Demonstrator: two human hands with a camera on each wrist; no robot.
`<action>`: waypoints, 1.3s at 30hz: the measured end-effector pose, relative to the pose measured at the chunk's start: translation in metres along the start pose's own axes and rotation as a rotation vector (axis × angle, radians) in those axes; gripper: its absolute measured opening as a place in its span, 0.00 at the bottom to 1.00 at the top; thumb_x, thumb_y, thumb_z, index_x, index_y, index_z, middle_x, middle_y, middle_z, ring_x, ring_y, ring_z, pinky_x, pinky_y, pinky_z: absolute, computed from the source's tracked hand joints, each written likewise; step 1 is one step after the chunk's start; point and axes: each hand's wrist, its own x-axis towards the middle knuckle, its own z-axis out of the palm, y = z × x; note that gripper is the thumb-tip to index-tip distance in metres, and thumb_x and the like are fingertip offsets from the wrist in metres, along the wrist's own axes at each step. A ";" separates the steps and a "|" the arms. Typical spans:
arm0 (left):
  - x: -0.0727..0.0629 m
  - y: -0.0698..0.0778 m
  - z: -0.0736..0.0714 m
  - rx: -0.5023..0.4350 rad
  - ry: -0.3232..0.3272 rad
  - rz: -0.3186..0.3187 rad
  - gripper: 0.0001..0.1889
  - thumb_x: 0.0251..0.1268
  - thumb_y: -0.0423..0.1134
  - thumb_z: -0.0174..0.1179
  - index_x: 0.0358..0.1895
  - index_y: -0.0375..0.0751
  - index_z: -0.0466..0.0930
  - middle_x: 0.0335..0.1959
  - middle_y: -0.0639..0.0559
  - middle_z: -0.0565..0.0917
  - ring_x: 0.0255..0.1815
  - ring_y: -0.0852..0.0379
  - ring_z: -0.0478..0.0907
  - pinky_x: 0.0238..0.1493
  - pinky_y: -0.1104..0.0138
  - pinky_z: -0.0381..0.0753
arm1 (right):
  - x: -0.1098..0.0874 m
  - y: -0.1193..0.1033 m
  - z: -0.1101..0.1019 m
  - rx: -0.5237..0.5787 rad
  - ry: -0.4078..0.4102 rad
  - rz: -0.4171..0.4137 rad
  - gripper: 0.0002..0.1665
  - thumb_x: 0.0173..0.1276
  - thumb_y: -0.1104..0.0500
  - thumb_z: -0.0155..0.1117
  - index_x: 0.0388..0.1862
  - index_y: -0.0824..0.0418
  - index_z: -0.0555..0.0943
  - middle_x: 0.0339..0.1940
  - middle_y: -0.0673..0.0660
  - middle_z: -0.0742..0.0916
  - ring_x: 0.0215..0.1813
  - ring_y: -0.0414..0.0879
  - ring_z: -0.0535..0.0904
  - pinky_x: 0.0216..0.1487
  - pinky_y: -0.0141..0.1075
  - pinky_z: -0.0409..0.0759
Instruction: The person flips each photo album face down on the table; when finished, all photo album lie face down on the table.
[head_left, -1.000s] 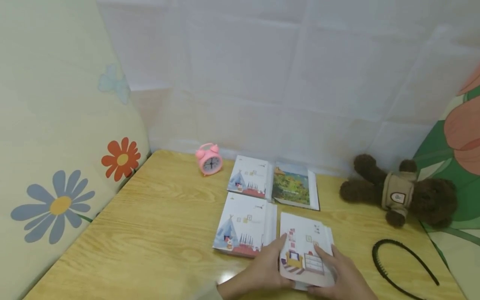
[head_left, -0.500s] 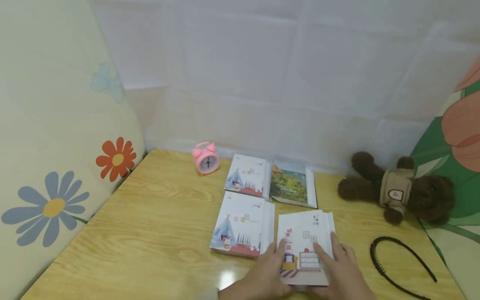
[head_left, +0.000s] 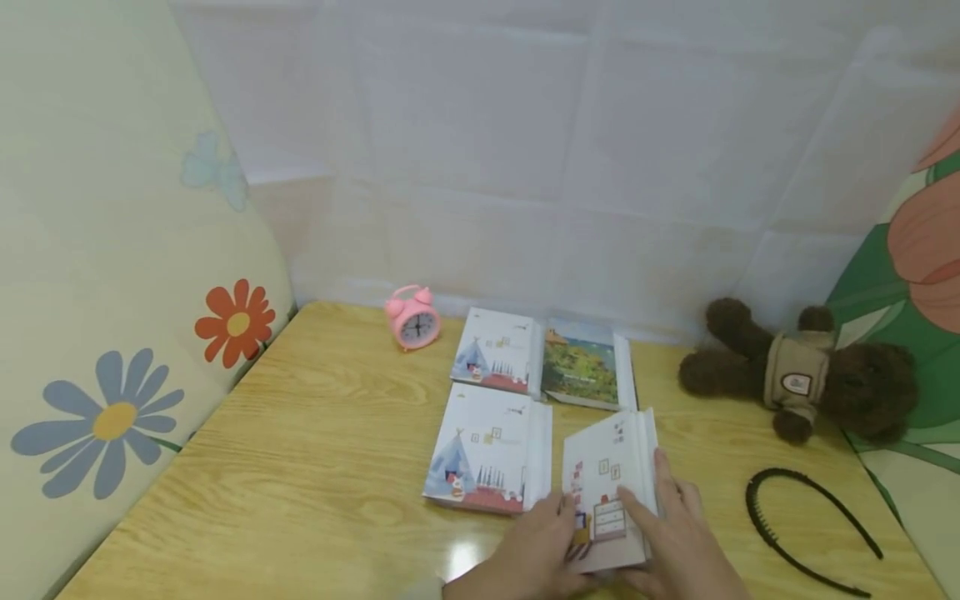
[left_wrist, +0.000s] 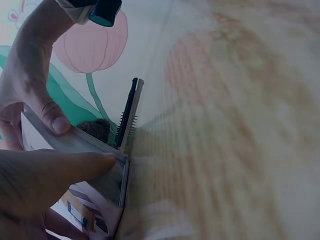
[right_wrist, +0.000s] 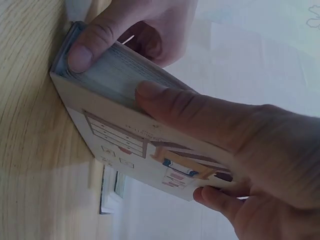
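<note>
A photo album [head_left: 603, 454] with a white cover and a drawn room scene is held tilted off the tabletop. My left hand [head_left: 534, 546] grips its lower left corner, and my right hand [head_left: 686, 533] grips its right side with a finger across the cover. In the right wrist view both thumbs lie along the page edges of the album [right_wrist: 120, 145]. Just left of it lies a tent-pattern album [head_left: 487, 442]. Behind that are another tent-pattern album [head_left: 491, 350] and an album with a seaside landscape cover [head_left: 581, 362], side by side.
A pink alarm clock [head_left: 414, 318] stands at the back of the wooden table [head_left: 322, 467]. On the right lie a brown teddy bear [head_left: 798, 375] and a black toothed headband [head_left: 761, 508]. White cloth [head_left: 480, 150] hangs behind; flowered fabric [head_left: 120, 250] borders the left.
Both hands have turned the held album so that its left side dips and its right spine side rises. It has shifted slightly right then back left. The other albums stay put.
</note>
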 end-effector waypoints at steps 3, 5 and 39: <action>0.000 0.002 0.000 -0.015 -0.016 -0.003 0.50 0.50 0.59 0.74 0.66 0.22 0.68 0.56 0.39 0.76 0.54 0.52 0.76 0.55 0.64 0.79 | 0.000 -0.002 -0.001 0.016 -0.003 -0.002 0.51 0.34 0.45 0.87 0.60 0.64 0.82 0.73 0.81 0.54 0.59 0.69 0.67 0.46 0.55 0.81; 0.000 0.004 0.001 -0.041 -0.024 -0.001 0.50 0.50 0.59 0.74 0.66 0.22 0.68 0.57 0.40 0.76 0.55 0.52 0.75 0.56 0.65 0.78 | 0.000 -0.002 0.001 0.030 0.014 -0.030 0.51 0.35 0.43 0.86 0.60 0.63 0.82 0.74 0.80 0.55 0.59 0.67 0.68 0.44 0.53 0.82; 0.026 0.048 -0.049 0.009 -0.118 0.126 0.38 0.75 0.65 0.40 0.81 0.54 0.44 0.26 0.48 0.83 0.27 0.60 0.77 0.34 0.68 0.78 | 0.000 0.001 0.029 0.467 0.364 -0.123 0.62 0.63 0.37 0.67 0.78 0.69 0.44 0.61 0.76 0.72 0.51 0.64 0.77 0.40 0.46 0.82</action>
